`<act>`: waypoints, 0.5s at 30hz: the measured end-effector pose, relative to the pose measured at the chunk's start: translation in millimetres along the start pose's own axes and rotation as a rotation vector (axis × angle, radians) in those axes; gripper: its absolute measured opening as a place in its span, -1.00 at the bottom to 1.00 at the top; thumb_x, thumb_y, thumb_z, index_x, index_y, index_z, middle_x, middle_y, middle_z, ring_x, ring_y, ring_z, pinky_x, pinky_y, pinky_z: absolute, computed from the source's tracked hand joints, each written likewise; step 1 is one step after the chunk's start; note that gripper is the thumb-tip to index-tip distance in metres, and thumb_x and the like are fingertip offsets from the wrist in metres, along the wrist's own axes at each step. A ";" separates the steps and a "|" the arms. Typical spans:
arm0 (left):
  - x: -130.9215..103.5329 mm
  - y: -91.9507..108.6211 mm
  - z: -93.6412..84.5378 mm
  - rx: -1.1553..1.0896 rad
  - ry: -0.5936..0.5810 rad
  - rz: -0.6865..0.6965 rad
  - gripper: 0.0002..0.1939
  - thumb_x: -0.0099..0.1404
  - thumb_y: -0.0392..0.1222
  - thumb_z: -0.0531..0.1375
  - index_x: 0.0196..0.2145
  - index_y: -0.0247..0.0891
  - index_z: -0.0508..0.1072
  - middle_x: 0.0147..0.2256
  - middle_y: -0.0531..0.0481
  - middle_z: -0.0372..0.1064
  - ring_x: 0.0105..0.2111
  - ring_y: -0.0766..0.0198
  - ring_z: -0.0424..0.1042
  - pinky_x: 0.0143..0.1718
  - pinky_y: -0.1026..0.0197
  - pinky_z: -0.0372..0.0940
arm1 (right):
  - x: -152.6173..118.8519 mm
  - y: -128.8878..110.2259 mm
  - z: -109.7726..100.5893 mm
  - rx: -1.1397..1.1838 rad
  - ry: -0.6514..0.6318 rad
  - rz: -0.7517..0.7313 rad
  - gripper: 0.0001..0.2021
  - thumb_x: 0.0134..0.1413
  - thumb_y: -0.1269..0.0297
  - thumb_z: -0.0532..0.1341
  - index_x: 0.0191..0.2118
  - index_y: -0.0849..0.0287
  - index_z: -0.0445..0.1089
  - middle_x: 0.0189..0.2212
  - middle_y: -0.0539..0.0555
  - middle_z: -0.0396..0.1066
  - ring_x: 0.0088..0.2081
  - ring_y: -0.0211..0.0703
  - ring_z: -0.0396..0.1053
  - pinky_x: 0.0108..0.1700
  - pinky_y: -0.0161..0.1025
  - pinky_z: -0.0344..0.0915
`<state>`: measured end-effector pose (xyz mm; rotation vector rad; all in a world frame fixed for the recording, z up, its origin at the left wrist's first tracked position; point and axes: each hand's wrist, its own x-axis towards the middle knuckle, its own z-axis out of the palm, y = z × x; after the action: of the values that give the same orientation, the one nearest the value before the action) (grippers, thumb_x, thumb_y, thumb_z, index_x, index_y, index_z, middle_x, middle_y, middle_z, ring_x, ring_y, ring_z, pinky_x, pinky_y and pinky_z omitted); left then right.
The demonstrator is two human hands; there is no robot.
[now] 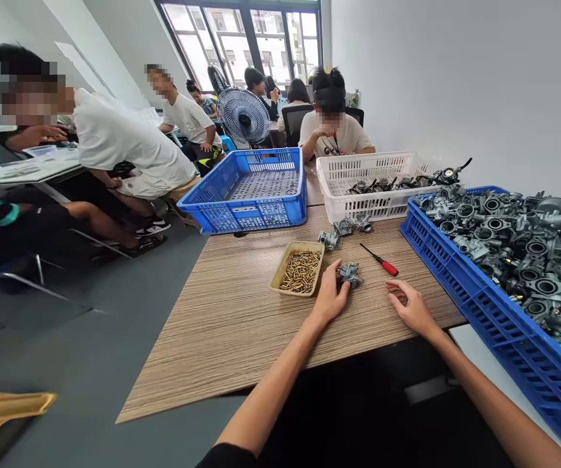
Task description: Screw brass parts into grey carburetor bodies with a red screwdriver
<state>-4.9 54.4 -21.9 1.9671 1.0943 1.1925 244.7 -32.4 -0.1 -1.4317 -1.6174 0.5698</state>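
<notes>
My left hand (331,294) is closed around the side of a grey metal carburetor body (350,275), low over the wooden table. My right hand (411,307) rests at the table to the right of it, fingers loosely bent and apart, with nothing visible in them. Just beyond that hand lies a screwdriver (380,261) with a red handle, its dark shaft pointing away to the left. A shallow yellowish tub (273,286) of small brass jets (301,272) stands left of my left hand. Several more carburetor bodies (343,227) sit behind the held one.
A large blue crate (460,289) heaped with carburetor bodies flanks the table on the right. At the far edge stand a blue crate (265,218) and a white crate (358,207) containing carburetors. Across the table a person (343,133) sits; others sit at left, near a fan (244,116).
</notes>
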 end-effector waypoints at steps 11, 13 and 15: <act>-0.4 20.9 -7.6 0.115 -0.030 -0.028 -0.56 0.44 -0.11 0.22 0.23 -0.14 0.35 0.27 -0.24 0.22 0.36 0.00 0.22 0.40 -0.10 0.17 | -1.5 1.7 1.5 0.004 0.014 0.042 -0.70 0.23 0.22 0.21 0.03 0.07 0.52 -0.09 0.16 0.59 -0.12 0.03 0.57 0.00 0.02 0.57; 0.0 21.6 -8.4 0.111 -0.030 -0.030 -0.59 0.43 -0.13 0.23 0.19 -0.15 0.39 0.25 -0.23 0.23 0.34 0.01 0.25 0.38 -0.08 0.18 | -1.4 1.8 1.6 0.001 0.014 0.040 -0.71 0.23 0.22 0.20 0.03 0.08 0.52 -0.08 0.16 0.59 -0.12 0.03 0.57 0.01 0.02 0.56; 0.6 21.3 -8.7 0.112 -0.040 -0.028 -0.60 0.43 -0.14 0.22 0.19 -0.14 0.40 0.24 -0.23 0.24 0.33 0.02 0.26 0.38 -0.07 0.19 | -1.2 1.8 1.6 -0.003 0.012 0.037 -0.71 0.24 0.21 0.20 0.03 0.08 0.51 -0.07 0.17 0.59 -0.11 0.03 0.57 0.01 0.02 0.56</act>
<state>-5.2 45.0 -0.9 2.0436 1.1869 1.0944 244.2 -32.7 -2.7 -1.4676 -1.5852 0.5793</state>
